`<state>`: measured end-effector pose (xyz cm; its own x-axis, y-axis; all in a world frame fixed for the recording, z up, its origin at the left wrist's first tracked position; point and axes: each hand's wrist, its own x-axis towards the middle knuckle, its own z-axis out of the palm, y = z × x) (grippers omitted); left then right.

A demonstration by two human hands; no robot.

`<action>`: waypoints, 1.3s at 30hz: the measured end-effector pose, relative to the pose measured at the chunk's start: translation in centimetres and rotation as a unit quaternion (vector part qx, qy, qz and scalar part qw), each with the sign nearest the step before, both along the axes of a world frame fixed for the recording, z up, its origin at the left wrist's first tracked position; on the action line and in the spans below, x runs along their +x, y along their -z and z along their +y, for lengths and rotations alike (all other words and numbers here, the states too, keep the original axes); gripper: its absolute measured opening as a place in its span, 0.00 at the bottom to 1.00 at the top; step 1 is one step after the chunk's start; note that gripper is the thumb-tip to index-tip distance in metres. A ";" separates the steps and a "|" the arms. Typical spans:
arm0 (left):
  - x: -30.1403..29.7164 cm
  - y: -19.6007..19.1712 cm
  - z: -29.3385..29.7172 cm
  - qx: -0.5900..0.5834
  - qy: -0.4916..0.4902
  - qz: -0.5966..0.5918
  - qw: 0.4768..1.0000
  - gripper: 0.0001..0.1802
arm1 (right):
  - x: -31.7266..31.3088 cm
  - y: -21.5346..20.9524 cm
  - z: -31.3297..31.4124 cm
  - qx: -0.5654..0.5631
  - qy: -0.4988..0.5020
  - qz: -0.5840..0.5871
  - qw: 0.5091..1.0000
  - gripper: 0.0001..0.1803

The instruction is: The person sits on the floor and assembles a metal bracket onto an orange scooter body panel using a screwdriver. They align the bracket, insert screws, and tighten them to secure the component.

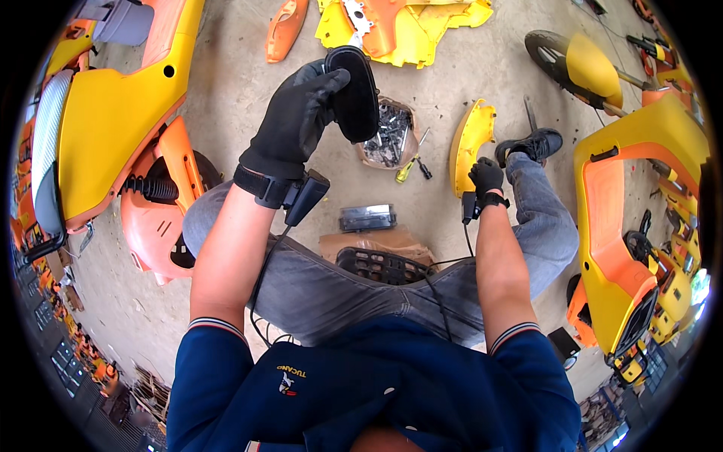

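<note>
The left hand (297, 117), in a black glove, is closed on a black oval cover (354, 94), the thumb lying across its near face and the fingers behind. The right hand (487, 175), also gloved, has its fingers curled in; how tightly, and whether anything sits inside them, cannot be determined.

The floor (444, 79) is bare grey concrete. Yellow and orange panels (388, 34) lie at top centre. A brown container (413, 143) of small dark parts stands above centre, with a yellow-handled screwdriver (407, 171) just beside its lower right. A clear case (367, 218) lies lower, at centre. Large yellow frames (120, 124) stand at the left and right edges, with further orange and yellow machinery beyond.

The oval cover is within the left hand's grip, above the floor, right of the wrist and upper centre in the frame. A curved yellow panel (462, 147) lies just left of the right hand; contact cannot be confirmed.
</note>
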<state>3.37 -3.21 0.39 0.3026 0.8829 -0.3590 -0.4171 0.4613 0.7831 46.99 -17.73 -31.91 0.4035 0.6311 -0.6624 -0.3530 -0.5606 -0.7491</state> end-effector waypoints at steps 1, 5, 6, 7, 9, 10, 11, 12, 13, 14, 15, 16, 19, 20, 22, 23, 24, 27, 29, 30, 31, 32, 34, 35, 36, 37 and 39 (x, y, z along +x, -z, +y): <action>0.3 -0.3 -0.1 -0.003 0.000 -0.010 1.000 0.18 | 1.2 1.0 -0.6 0.011 -0.044 -0.084 0.995 0.06; 0.0 -0.7 0.0 -0.009 0.005 0.025 1.000 0.16 | -0.5 -1.0 2.4 0.016 -0.033 -0.154 0.987 0.07; 0.0 -0.6 -0.2 0.001 0.004 0.027 1.000 0.15 | -2.5 -4.6 3.8 0.005 0.022 -0.107 0.994 0.07; 0.2 -0.4 0.0 0.002 0.005 0.038 0.999 0.15 | -2.6 -6.1 4.2 0.025 0.039 -0.080 0.996 0.09; 0.4 0.0 0.4 -0.008 -0.004 0.024 1.000 0.18 | -6.4 -11.6 6.0 0.061 -0.017 -0.093 0.994 0.11; 0.5 -0.3 0.4 -0.010 -0.003 0.016 1.000 0.18 | -7.7 -13.6 6.7 0.077 -0.045 -0.090 0.992 0.11; 0.5 -0.6 0.3 -0.013 -0.004 0.008 1.000 0.18 | -9.8 -16.3 7.5 0.099 -0.086 -0.070 0.989 0.12; 0.5 -0.8 0.3 -0.015 -0.002 -0.002 1.000 0.18 | -11.9 -18.6 8.0 0.120 -0.124 -0.051 0.984 0.13; 0.4 -0.6 0.4 -0.014 -0.001 -0.011 1.000 0.18 | -13.2 -19.6 8.3 0.158 -0.170 -0.041 0.972 0.13; 0.2 -0.4 0.4 -0.014 -0.001 -0.011 1.000 0.18 | -15.3 -22.1 8.7 0.163 -0.197 -0.032 0.966 0.13; 0.1 -0.3 0.4 -0.011 -0.001 -0.010 1.000 0.18 | -17.2 -24.2 8.8 0.175 -0.228 0.000 0.958 0.14; 0.0 -0.2 0.4 -0.011 0.001 -0.012 1.000 0.18 | -18.6 -25.9 8.8 0.185 -0.257 0.029 0.948 0.15; 0.1 -0.1 0.4 -0.007 0.000 -0.028 1.000 0.17 | -21.4 -28.7 8.5 0.200 -0.341 0.080 0.915 0.19; 0.1 0.0 0.5 -0.009 -0.008 -0.017 1.000 0.17 | -22.0 -28.9 8.4 0.197 -0.339 0.097 0.915 0.19; 0.2 0.3 0.4 -0.018 -0.023 0.002 1.000 0.16 | -22.6 -29.3 8.0 0.188 -0.334 0.131 0.914 0.21; 0.3 0.3 0.3 -0.019 -0.024 -0.003 1.000 0.16 | -22.5 -29.0 8.2 0.179 -0.342 0.156 0.909 0.23; 0.2 0.2 0.4 -0.019 -0.026 -0.007 0.999 0.16 | -22.4 -29.5 8.3 0.166 -0.349 0.155 0.909 0.23; -0.2 0.9 0.5 -0.015 -0.015 -0.036 0.999 0.16 | -22.2 -30.9 8.6 0.143 -0.364 0.142 0.909 0.24; -0.4 1.1 0.6 -0.014 -0.010 -0.033 0.999 0.18 | -22.2 -30.8 8.5 0.152 -0.363 0.131 0.910 0.24; -0.1 0.1 0.5 -0.017 -0.010 -0.020 1.000 0.19 | -22.1 -30.7 8.5 0.159 -0.358 0.129 0.911 0.25; 0.2 -0.5 0.5 -0.019 -0.011 -0.007 1.000 0.20 | -22.0 -29.9 8.4 0.171 -0.347 0.139 0.912 0.25; 0.4 -0.6 0.6 -0.022 -0.018 -0.043 0.999 0.21 | -21.9 -29.4 8.3 0.182 -0.336 0.148 0.912 0.25; 0.3 -0.3 0.5 -0.029 -0.037 -0.113 0.993 0.24 | -21.9 -29.2 8.2 0.179 -0.330 0.156 0.914 0.25; 0.2 0.0 0.6 -0.033 -0.032 -0.103 0.994 0.25 | -21.9 -29.1 8.2 0.178 -0.326 0.160 0.914 0.25; 0.1 0.3 0.8 -0.038 -0.027 -0.094 0.994 0.26 | -21.9 -29.0 8.2 0.177 -0.328 0.162 0.914 0.25; -0.1 0.5 0.9 -0.043 -0.023 -0.084 0.995 0.27 | -21.9 -28.9 8.1 0.177 -0.330 0.164 0.913 0.25; -0.1 0.9 0.9 -0.041 -0.024 -0.096 0.994 0.28 | -21.9 -28.9 8.1 0.176 -0.333 0.165 0.911 0.25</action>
<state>3.23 -2.28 -0.51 0.3308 0.8683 -0.3697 -0.5776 0.4961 0.6483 25.08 -9.61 -3.05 -0.3320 0.8600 -0.3875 -0.2604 -0.4784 -0.8386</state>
